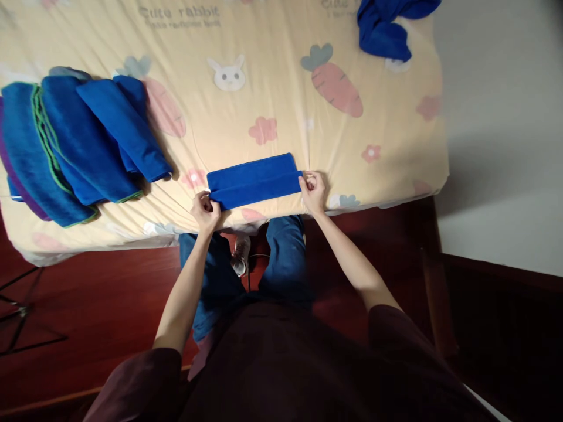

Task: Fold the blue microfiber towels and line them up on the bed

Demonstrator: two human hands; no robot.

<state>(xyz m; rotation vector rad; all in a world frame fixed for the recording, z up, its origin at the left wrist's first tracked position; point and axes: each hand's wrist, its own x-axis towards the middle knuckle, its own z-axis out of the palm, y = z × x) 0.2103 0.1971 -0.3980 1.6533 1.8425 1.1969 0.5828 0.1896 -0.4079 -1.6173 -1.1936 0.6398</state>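
Note:
A blue cloth (255, 180), partly folded into a long strip, lies near the front edge of the bed. My left hand (206, 212) pinches its near left corner, fingers closed on the fabric. At the right end, my right hand (313, 190) grips the folded edge between thumb and fingers. The fold runs lengthwise, with a flat layer showing behind it.
Folded and rolled blue cloths (88, 146), some with green or purple edging, are piled at the left on the patterned bed sheet (272, 70). A crumpled blue cloth (382, 32) lies at the back right. Black stand legs (21, 310) rest on the floor at left.

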